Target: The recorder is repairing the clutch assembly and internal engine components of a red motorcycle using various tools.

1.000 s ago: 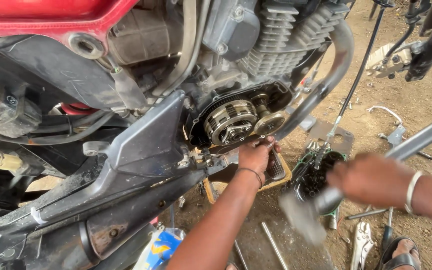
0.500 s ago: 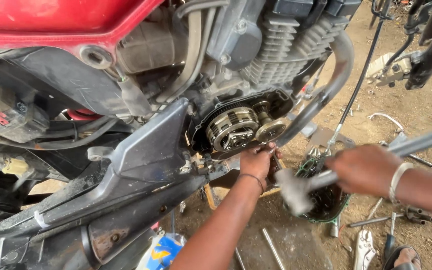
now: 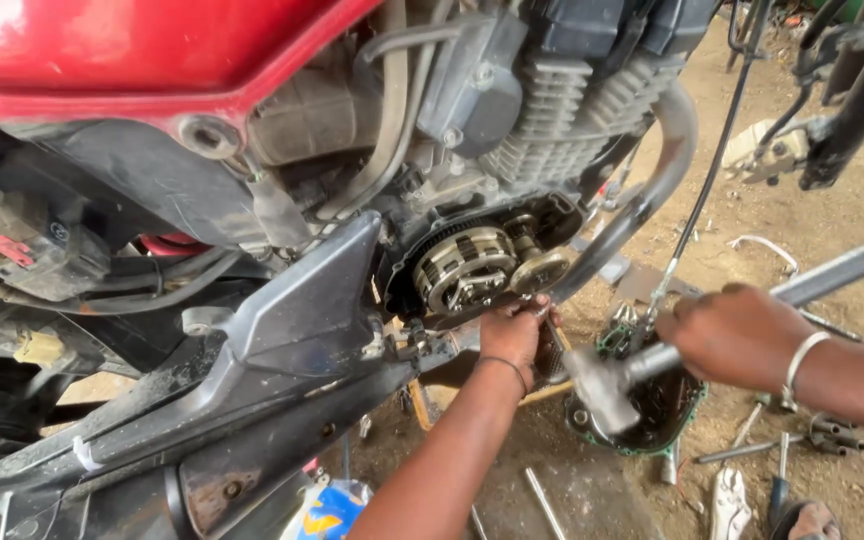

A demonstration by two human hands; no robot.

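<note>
My left hand (image 3: 510,338) is closed around a short dark tool (image 3: 548,350), held against the lower edge of the open engine case, just below the exposed clutch (image 3: 464,268). My right hand (image 3: 737,335) grips the metal pipe handle of a hammer (image 3: 600,392). The hammer's head hangs a little to the right of and below my left hand, not touching it. The motorcycle has a red tank (image 3: 152,60) and a grey side panel (image 3: 302,310).
An engine cover with a green gasket (image 3: 687,415) lies on the dirt floor under the hammer. Screwdrivers, sockets and pliers (image 3: 782,470) lie scattered at lower right. The exhaust pipe (image 3: 652,190) curves past the clutch. A blue and yellow packet (image 3: 330,510) sits below the frame.
My right hand has brought the hammer left and up, closer to my left hand. My left hand has stayed at the case edge below the clutch.
</note>
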